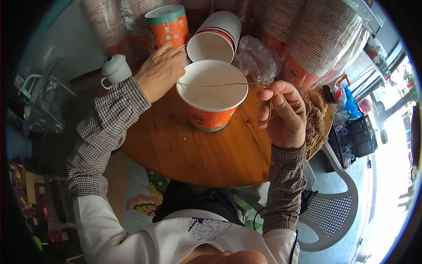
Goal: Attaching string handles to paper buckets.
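Observation:
An orange paper bucket (210, 115) with a white inside and a green base stands upright on the wooden table in front of me. A thin brown string (220, 84) stretches across its mouth. My right hand (283, 112), beyond the right rim, pinches the string's right end between thumb and fingers. By the left rim is my left hand (161, 72), fingers curled, close to an upright orange bucket with a green rim (168, 27). The string's left end reaches the rim beside this hand. What the left fingers grip is hidden.
On the round table (189, 154), nested paper buckets (213, 46) lie sideways behind, near crumpled clear plastic (257, 59). A bundle of brown twine (315, 121) hangs at the right edge. Wrapped bucket stacks (323, 39) line the back; a white lidded mug (116, 70) stands left.

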`<state>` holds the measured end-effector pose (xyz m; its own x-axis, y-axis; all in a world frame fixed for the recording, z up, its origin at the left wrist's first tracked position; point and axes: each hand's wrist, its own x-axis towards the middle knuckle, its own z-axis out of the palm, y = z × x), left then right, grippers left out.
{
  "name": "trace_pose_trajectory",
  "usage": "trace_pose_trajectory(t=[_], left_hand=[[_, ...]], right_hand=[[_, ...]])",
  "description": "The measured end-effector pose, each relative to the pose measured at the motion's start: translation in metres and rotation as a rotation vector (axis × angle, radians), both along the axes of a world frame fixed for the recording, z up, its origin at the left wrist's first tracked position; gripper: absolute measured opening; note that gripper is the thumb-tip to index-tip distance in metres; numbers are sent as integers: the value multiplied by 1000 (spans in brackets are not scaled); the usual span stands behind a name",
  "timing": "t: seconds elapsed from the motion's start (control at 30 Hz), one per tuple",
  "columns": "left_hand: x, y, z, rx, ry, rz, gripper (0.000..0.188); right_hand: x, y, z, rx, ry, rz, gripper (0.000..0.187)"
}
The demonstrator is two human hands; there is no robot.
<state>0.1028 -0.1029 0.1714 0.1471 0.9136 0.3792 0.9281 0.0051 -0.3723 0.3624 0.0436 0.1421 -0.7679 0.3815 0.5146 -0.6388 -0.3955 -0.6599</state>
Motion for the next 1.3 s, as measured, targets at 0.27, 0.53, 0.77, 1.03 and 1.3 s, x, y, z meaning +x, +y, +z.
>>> trace_pose_trajectory(t=[0.27,0.53,0.77,1.03,1.3], left_hand=[[-1,27,15,396,-169,-189,15],[91,23,-30,379,-876,-297,22],[115,41,-48,254,-1299,-355,22],[128,23,-31,-22,-1323,-121,16],[139,6,-30,-102,-1077,-224,12]], right_hand=[[-12,-12,9,232,-121,-550,12],[-25,8,-10,338,-150,-743,12],[-14,0,-5,152,-93,-600,13],[18,12,-47,367,-398,-801,15],[27,-39,-59,311,-444,-347,19]])
